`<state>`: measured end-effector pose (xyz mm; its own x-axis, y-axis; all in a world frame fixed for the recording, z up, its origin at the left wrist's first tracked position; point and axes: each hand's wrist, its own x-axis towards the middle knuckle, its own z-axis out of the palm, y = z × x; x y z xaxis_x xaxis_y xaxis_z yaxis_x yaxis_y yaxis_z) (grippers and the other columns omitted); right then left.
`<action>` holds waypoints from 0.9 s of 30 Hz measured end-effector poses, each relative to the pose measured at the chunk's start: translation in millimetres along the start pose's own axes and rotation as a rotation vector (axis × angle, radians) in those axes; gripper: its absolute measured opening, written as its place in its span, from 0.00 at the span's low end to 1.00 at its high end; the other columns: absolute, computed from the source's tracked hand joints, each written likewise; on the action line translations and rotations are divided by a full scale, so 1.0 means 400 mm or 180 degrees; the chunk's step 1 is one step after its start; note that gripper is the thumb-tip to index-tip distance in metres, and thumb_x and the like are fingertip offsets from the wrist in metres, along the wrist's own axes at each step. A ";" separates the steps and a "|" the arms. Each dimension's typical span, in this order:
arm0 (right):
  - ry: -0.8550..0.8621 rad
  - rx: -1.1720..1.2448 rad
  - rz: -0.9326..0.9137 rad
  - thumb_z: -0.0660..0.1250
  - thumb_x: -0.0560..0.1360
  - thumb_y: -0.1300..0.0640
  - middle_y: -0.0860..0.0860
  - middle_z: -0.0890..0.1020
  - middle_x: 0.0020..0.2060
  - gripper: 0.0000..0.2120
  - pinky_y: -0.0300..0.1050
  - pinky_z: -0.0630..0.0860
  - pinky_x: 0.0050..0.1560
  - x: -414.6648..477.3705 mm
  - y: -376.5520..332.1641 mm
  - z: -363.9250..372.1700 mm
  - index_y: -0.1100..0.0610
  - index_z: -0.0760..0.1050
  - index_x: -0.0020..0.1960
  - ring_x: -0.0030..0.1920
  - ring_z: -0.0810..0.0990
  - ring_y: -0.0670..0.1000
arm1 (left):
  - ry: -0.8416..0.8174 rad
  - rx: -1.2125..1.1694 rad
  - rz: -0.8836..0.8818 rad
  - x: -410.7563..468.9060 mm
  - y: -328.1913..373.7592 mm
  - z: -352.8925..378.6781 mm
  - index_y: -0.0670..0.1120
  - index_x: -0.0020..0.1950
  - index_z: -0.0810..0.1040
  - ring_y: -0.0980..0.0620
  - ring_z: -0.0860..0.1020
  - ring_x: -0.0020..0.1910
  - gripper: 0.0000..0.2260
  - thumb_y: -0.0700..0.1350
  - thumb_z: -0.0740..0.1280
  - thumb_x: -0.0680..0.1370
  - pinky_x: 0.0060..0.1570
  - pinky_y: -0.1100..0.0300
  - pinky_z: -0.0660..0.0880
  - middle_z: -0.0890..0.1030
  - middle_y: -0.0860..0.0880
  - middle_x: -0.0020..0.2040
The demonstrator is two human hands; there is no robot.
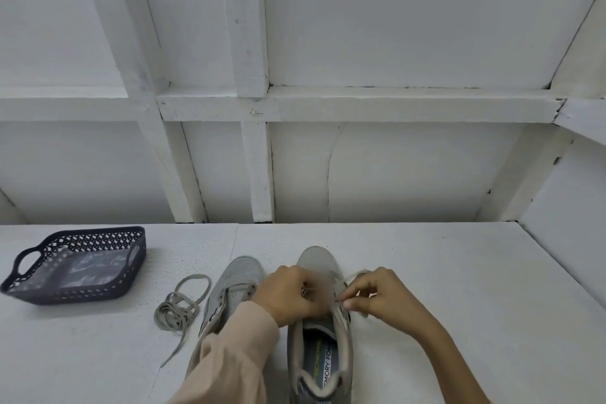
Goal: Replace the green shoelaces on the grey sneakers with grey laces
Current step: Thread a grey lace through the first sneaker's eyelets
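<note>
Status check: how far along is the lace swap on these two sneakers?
Done: one loose lace lies on the table left of the shoes, and the left sneaker's visible eyelets look bare. In hand: the right hand pinches a lace at the right sneaker's eyelets; the left hand curls there too, its grip unclear. Left: finishing this shoe, then lacing the left one. Lace colours are too washed out to judge.

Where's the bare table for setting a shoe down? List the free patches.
Widest: table right of the right hand, out to its edge. Also the strip between sneaker toes and wall, and the near-left corner before the basket. Crowded: centre, where left hand and right hand pinch the lace on the right sneaker, with left sneaker and loose lace beside.
</note>
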<state>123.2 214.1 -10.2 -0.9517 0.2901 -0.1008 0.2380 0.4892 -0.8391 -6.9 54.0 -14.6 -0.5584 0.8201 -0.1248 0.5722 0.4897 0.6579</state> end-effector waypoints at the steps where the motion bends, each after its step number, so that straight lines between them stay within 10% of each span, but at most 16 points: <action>1: 0.0048 0.0039 0.0029 0.75 0.69 0.65 0.41 0.82 0.28 0.11 0.34 0.72 0.35 -0.003 -0.004 0.005 0.49 0.84 0.39 0.28 0.75 0.44 | 0.0071 0.0110 0.0044 0.001 0.002 0.005 0.60 0.29 0.75 0.64 0.72 0.30 0.10 0.50 0.74 0.66 0.35 0.67 0.67 0.77 0.58 0.30; 19: 0.0123 -0.1642 -0.0434 0.67 0.70 0.58 0.46 0.77 0.35 0.06 0.39 0.74 0.38 -0.007 -0.042 0.036 0.59 0.82 0.43 0.38 0.77 0.48 | 0.0234 -0.0424 0.0264 -0.011 -0.002 0.015 0.50 0.43 0.86 0.69 0.71 0.27 0.08 0.48 0.79 0.66 0.32 0.75 0.63 0.80 0.57 0.30; 27: -0.0006 -0.0374 -0.0032 0.68 0.75 0.64 0.53 0.83 0.31 0.06 0.40 0.78 0.34 -0.013 -0.023 0.020 0.55 0.82 0.44 0.31 0.81 0.52 | 0.0296 -0.0198 0.0169 -0.007 -0.016 0.031 0.54 0.41 0.85 0.63 0.74 0.32 0.10 0.56 0.76 0.64 0.36 0.66 0.69 0.79 0.58 0.33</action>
<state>124.2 201.5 -6.3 -0.9545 0.2832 -0.0939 0.2496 0.5851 -0.7716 -1.8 52.3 -27.6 -0.5832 0.8121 -0.0211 0.5657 0.4246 0.7068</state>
